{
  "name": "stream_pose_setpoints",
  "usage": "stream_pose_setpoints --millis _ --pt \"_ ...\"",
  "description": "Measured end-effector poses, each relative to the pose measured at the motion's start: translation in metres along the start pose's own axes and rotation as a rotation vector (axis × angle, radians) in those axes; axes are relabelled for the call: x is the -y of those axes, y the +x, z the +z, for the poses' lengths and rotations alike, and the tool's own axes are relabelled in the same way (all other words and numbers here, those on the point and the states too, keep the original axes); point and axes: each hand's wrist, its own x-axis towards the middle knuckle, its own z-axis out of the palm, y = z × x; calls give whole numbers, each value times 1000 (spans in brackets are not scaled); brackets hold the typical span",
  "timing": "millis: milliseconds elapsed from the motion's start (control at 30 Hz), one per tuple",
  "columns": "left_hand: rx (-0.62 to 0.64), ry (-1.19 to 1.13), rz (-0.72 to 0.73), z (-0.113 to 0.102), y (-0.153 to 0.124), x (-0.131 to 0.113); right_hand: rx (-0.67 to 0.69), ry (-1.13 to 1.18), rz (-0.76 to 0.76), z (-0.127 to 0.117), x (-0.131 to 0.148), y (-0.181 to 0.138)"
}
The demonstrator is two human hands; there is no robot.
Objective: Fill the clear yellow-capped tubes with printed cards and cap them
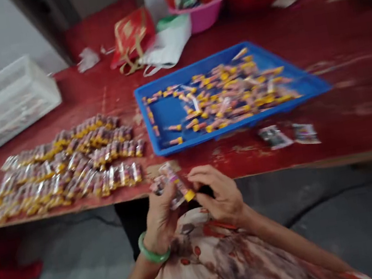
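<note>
My left hand point(161, 215), with a green bangle on the wrist, is closed on a clear wrapper holding a small pink tube with a yellow cap point(179, 186). My right hand point(218, 193) pinches the same packet at its yellow end. Both hands hover just below the front edge of the red table point(333, 38). A blue tray point(162, 112) of several loose pink and yellow tubes lies beyond them. Rows of wrapped tubes point(65, 164) lie spread out on the table to the left.
A clear plastic box point(5, 103) stands at the far left. A red gift bag point(131, 36), a white bag point(170, 42) and a pink basin point(202, 13) sit at the back. Two small printed cards point(288, 135) lie near the table's front edge.
</note>
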Motion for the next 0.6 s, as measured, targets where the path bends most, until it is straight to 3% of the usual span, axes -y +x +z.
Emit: stream_pose_setpoints --millis 133,600 --pt "11 -77 -16 -4 4 7 -25 84 12 1 -16 6" --pt "19 -143 26 -12 9 15 -98 74 10 18 -18 6"
